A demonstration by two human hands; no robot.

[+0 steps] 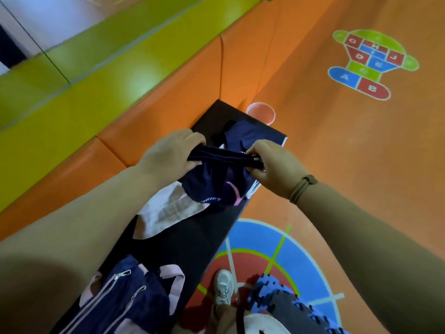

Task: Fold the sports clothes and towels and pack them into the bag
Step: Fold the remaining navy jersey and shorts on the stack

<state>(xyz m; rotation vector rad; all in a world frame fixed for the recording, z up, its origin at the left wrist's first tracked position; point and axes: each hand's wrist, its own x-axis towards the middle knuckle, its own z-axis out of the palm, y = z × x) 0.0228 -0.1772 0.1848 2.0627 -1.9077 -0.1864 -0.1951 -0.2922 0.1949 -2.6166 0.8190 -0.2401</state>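
Observation:
A pair of navy sports shorts (216, 184) with a pink swoosh and white lettering hangs above a black bench (192, 239). My left hand (173, 150) grips the left end of the waistband, and my right hand (277, 165) grips the right end. Under the shorts a white towel (166, 210) lies crumpled on the bench. Another dark navy garment (243, 136) lies at the bench's far end. A navy bag (122, 300) with pink straps and white zips sits on the near end of the bench.
Orange padded blocks (168, 97) and green ones (72, 68) run along the bench's left side. To the right is orange floor with a hopscotch pattern (370, 61) and a blue-and-red circle (277, 256). My white shoe (224, 285) stands beside the bench.

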